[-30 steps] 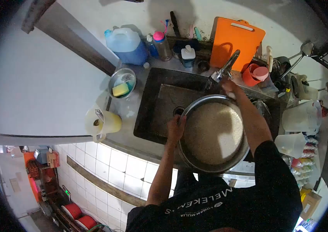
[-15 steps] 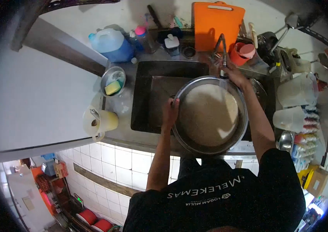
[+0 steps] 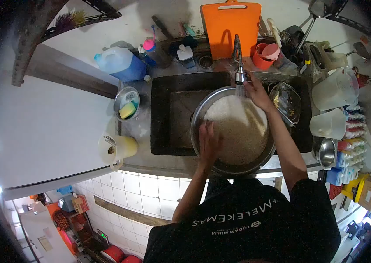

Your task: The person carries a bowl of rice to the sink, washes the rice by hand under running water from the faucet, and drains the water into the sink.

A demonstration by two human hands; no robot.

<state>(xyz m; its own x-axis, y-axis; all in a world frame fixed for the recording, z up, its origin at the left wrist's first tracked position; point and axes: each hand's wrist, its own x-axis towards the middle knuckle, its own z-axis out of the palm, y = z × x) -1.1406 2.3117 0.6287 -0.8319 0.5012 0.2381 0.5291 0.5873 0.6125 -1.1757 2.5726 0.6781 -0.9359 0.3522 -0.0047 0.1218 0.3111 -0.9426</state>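
Wetting the pale grains inside the basin seems underway: left hand loose over the basin's left, right hand at its far rim beside the tap, grip unclear; next move calls for steady flow

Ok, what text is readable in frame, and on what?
"#MELEKEMAS": back of the black shirt
"LOGAM MULIA": same shirt, smaller print
Green-lit display: too small to read
Packets on the right: any print too blurred
Cardboard box: marking too small
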